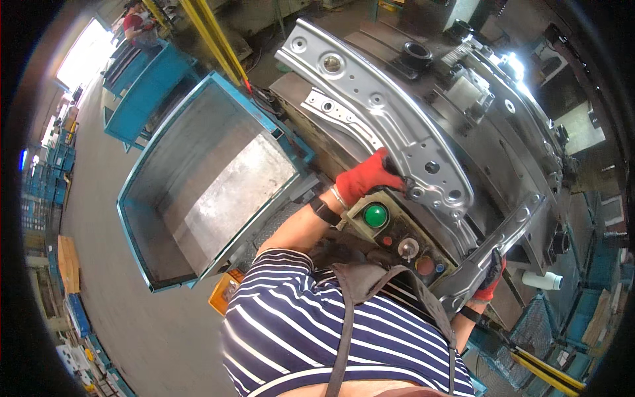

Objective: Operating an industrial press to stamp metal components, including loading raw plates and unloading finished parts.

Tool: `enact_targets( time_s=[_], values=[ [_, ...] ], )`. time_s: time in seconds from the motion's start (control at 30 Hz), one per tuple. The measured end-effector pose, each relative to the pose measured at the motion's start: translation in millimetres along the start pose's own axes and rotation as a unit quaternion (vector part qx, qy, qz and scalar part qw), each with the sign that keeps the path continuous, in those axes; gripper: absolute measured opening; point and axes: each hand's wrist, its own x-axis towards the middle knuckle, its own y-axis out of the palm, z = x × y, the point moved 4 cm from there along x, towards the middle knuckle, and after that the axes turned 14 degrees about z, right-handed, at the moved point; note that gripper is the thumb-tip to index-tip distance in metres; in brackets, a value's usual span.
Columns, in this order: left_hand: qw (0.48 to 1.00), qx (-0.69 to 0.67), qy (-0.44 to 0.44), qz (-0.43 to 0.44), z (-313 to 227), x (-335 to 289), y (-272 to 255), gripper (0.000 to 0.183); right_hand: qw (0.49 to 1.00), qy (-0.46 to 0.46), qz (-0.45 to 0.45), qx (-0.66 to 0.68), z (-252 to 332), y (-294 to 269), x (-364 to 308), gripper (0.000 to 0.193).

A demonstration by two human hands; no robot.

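My left hand (372, 177), in a red glove with dark fingertips, is closed on the edge of a long, curved stamped metal panel (370, 96). The panel is silver, with several round holes and raised ribs, and reaches away to the far left. Beside it lies a narrower stamped metal strip (347, 118), its near end hidden behind my left hand. On the right, my right hand (491, 279), also gloved in red, grips a second long metal panel (486, 261). That one slants up close to my body; part of the hand is hidden behind it.
Just ahead of my body is a control box with a green button (376, 215) and several smaller knobs. A blue-framed metal bin (215, 192) stands to the left. Press tooling (463, 92) fills the far right. Yellow posts (210, 40) rise behind, and another person (137, 26) stands far left.
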Motion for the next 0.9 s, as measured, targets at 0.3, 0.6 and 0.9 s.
enact_targets(
  time_s=[0.3, 0.6, 0.9],
  values=[
    [0.999, -0.017, 0.040, 0.006, 6, -2, -11, 0.050, 0.998, 0.030, 0.040, 0.043, -12, -12, 4, 0.039],
    [0.996, -0.057, 0.068, 0.017, 49, 4, -53, 0.028, 0.999, 0.016, 0.049, 0.007, -3, 0, 3, 0.035],
    [0.966, -0.214, 0.056, -0.137, 83, -9, -87, 0.017, 0.999, 0.022, 0.033, -0.005, -6, -12, 5, 0.033]
  ],
)
